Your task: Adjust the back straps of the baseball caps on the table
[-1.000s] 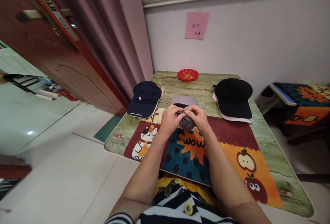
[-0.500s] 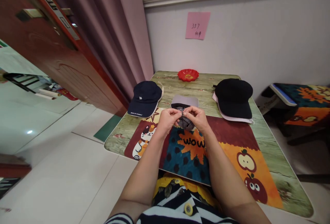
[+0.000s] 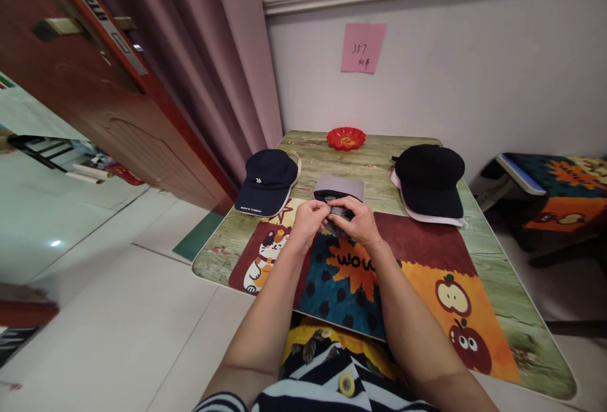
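A grey cap (image 3: pixel 339 186) lies at the middle of the table, brim toward the wall and its dark inside partly showing. My left hand (image 3: pixel 310 219) pinches the near left edge of this cap, around its strap. My right hand (image 3: pixel 356 219) is beside it, thumb and fingers closed on the strap part too. The fingertips of both hands nearly meet and hide the detail between them. A navy cap (image 3: pixel 268 178) on top of a pale one sits to the left, and a black cap (image 3: pixel 429 175) over a pink one to the right.
A red scalloped dish (image 3: pixel 346 138) stands at the table's back edge. A colourful printed mat (image 3: pixel 427 241) lies under my forearms on the wood-patterned table (image 3: pixel 535 336). Behind are a wall with a pink note (image 3: pixel 363 47), a curtain and a door at the left.
My right hand has turned a little, its thumb and fingers shifting along the strap part. My left hand has moved slightly left. The other caps have stayed put.
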Demonstrator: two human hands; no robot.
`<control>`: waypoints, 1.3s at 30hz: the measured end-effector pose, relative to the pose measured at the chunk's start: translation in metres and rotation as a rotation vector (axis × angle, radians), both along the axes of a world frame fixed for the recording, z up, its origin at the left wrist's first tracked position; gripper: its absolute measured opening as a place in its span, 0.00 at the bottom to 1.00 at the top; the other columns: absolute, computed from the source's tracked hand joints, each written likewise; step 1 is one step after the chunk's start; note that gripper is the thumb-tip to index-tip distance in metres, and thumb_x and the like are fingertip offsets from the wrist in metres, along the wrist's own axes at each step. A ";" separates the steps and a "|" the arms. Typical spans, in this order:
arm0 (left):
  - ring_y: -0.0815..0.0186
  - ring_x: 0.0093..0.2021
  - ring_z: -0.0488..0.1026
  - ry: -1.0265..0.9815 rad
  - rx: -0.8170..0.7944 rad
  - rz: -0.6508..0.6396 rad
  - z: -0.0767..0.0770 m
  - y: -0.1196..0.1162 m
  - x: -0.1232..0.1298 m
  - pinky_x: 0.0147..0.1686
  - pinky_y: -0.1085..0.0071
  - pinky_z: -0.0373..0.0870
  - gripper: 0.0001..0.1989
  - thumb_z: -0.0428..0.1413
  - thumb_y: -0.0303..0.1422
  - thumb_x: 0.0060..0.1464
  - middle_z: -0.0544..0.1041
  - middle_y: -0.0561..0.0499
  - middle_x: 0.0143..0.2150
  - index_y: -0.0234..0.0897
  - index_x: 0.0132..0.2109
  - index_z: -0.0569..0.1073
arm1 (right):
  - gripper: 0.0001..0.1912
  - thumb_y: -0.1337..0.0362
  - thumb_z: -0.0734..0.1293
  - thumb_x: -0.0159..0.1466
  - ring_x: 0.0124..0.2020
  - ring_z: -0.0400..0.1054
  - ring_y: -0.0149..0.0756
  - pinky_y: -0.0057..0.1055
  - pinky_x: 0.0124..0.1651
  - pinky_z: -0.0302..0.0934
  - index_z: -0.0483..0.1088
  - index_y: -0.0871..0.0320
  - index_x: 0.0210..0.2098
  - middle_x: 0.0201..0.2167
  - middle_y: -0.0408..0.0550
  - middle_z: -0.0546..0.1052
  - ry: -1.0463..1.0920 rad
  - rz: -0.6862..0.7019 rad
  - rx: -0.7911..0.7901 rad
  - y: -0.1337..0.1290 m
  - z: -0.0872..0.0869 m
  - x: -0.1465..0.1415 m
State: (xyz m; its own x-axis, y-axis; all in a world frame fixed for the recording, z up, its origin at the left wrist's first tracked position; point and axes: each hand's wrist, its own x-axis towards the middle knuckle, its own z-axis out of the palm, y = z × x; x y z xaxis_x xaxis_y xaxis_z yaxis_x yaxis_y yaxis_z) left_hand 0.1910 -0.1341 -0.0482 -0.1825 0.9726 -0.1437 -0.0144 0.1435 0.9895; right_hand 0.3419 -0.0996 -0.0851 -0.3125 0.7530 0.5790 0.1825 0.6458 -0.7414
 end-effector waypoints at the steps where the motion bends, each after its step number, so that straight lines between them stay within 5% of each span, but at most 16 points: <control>1: 0.75 0.16 0.62 -0.002 0.015 0.004 -0.001 0.000 0.001 0.18 0.78 0.56 0.04 0.57 0.31 0.42 0.70 0.56 0.18 0.34 0.28 0.72 | 0.10 0.62 0.72 0.61 0.43 0.75 0.42 0.39 0.51 0.67 0.78 0.51 0.43 0.41 0.48 0.82 -0.011 -0.023 0.018 0.000 0.000 -0.001; 8: 0.73 0.19 0.60 0.160 0.082 0.160 -0.018 0.009 -0.004 0.21 0.77 0.55 0.01 0.54 0.29 0.42 0.66 0.58 0.19 0.36 0.26 0.69 | 0.10 0.64 0.71 0.59 0.33 0.73 0.37 0.34 0.41 0.67 0.78 0.55 0.41 0.33 0.46 0.79 -0.019 -0.130 0.038 -0.002 0.000 -0.002; 17: 0.71 0.22 0.63 0.262 0.131 0.287 -0.039 0.017 -0.012 0.23 0.76 0.58 0.03 0.56 0.27 0.46 0.67 0.58 0.21 0.38 0.29 0.68 | 0.12 0.65 0.71 0.59 0.35 0.73 0.38 0.34 0.43 0.67 0.79 0.55 0.43 0.34 0.47 0.79 -0.076 -0.130 0.054 -0.002 -0.003 -0.003; 21: 0.72 0.22 0.66 0.197 0.167 0.205 -0.039 0.015 -0.014 0.21 0.78 0.60 0.05 0.57 0.29 0.48 0.71 0.56 0.26 0.37 0.36 0.70 | 0.11 0.64 0.70 0.61 0.36 0.74 0.38 0.35 0.45 0.68 0.79 0.54 0.43 0.36 0.48 0.80 -0.082 -0.154 0.048 -0.001 -0.004 -0.002; 25: 0.78 0.18 0.66 0.061 0.209 -0.046 -0.034 0.009 -0.012 0.16 0.80 0.60 0.21 0.57 0.30 0.50 0.77 0.51 0.42 0.39 0.52 0.66 | 0.19 0.60 0.72 0.61 0.35 0.75 0.38 0.36 0.46 0.69 0.76 0.54 0.51 0.37 0.47 0.81 0.045 -0.179 -0.077 0.001 -0.008 -0.002; 28: 0.79 0.16 0.65 0.062 0.203 -0.196 -0.033 0.006 -0.007 0.13 0.80 0.60 0.25 0.59 0.31 0.51 0.76 0.50 0.44 0.39 0.57 0.65 | 0.24 0.56 0.74 0.60 0.37 0.77 0.38 0.37 0.48 0.70 0.73 0.53 0.55 0.38 0.47 0.82 0.141 -0.163 -0.184 0.003 -0.011 -0.002; 33: 0.76 0.17 0.66 0.006 0.195 -0.080 -0.033 0.009 -0.006 0.14 0.79 0.64 0.22 0.60 0.33 0.52 0.75 0.52 0.35 0.35 0.54 0.67 | 0.19 0.54 0.72 0.61 0.41 0.78 0.40 0.36 0.49 0.69 0.75 0.54 0.50 0.43 0.49 0.82 0.093 -0.142 -0.216 0.003 -0.007 0.003; 39: 0.74 0.17 0.67 -0.089 0.172 -0.073 -0.019 0.006 -0.020 0.14 0.79 0.62 0.25 0.59 0.36 0.51 0.72 0.57 0.28 0.36 0.56 0.67 | 0.14 0.51 0.68 0.63 0.30 0.70 0.37 0.32 0.36 0.62 0.76 0.56 0.32 0.27 0.45 0.78 -0.043 -0.057 -0.305 0.004 -0.004 0.012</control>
State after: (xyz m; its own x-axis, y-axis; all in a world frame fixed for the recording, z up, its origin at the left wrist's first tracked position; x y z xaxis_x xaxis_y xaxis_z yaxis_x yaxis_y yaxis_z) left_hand 0.1710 -0.1285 -0.0672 -0.1045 0.9944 0.0130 -0.0988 -0.0234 0.9948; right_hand 0.3543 -0.0953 -0.0891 -0.2839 0.9072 0.3106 0.2469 0.3822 -0.8905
